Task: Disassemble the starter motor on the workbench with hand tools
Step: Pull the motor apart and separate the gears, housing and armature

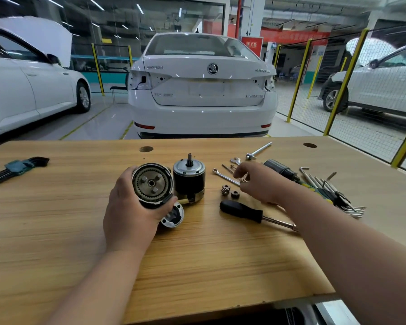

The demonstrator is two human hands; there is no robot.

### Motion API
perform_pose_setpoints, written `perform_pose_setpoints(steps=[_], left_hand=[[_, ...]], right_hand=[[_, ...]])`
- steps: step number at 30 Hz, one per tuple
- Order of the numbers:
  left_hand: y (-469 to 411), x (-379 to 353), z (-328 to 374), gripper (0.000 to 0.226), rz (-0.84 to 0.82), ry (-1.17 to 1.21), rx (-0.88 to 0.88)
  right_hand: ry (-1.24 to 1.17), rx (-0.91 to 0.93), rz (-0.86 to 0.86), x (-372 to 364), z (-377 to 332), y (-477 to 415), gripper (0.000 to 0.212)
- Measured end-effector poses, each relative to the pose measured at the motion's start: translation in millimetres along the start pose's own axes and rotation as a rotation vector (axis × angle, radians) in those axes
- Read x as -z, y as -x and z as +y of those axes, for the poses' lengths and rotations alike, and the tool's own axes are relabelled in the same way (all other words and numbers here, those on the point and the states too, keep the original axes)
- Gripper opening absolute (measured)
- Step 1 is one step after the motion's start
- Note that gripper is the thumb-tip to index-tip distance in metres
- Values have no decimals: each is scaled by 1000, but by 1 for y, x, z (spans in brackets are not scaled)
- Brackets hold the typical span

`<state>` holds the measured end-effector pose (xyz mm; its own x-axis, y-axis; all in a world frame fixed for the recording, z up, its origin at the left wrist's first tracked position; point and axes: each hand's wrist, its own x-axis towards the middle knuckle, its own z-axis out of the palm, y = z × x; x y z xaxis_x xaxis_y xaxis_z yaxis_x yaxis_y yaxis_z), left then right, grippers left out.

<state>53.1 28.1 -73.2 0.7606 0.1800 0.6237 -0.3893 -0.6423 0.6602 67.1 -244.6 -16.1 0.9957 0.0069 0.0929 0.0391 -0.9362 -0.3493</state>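
Observation:
My left hand (pixel 129 214) grips the starter's gear housing (pixel 153 184), its open end up, showing a toothed ring and three pins. Just right of it the black motor body (pixel 189 181) stands upright on the workbench (pixel 80 207), shaft pointing up. A small round end cap (pixel 174 215) lies below the housing. My right hand (pixel 258 181) hovers over the bench with fingers curled, fingertips near a thin spanner (pixel 224 175); what it pinches, if anything, is hidden. Two small planet gears (pixel 230 191) lie beside that hand.
A black-handled screwdriver (pixel 249 213) lies right of centre. A socket extension (pixel 258 150), a black solenoid (pixel 280 168) and a fan of hex keys (pixel 333 191) crowd the right side. Another hex key set (pixel 14 168) lies far left. A white car (pixel 202 90) stands beyond the bench.

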Motion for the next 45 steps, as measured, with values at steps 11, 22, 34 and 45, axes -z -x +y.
perform_pose_setpoints(steps=[11, 22, 34, 45], left_hand=[[2, 1, 0, 90, 14, 26, -11], [2, 1, 0, 90, 5, 42, 4], [3, 3, 1, 91, -2, 54, -13], [2, 2, 0, 92, 5, 28, -10]], right_hand=[[272, 127, -115, -10, -21, -7, 34], [214, 102, -126, -7, -15, 0, 31], [253, -1, -322, -2, -17, -19, 71], [159, -10, -262, 0, -13, -23, 46]])
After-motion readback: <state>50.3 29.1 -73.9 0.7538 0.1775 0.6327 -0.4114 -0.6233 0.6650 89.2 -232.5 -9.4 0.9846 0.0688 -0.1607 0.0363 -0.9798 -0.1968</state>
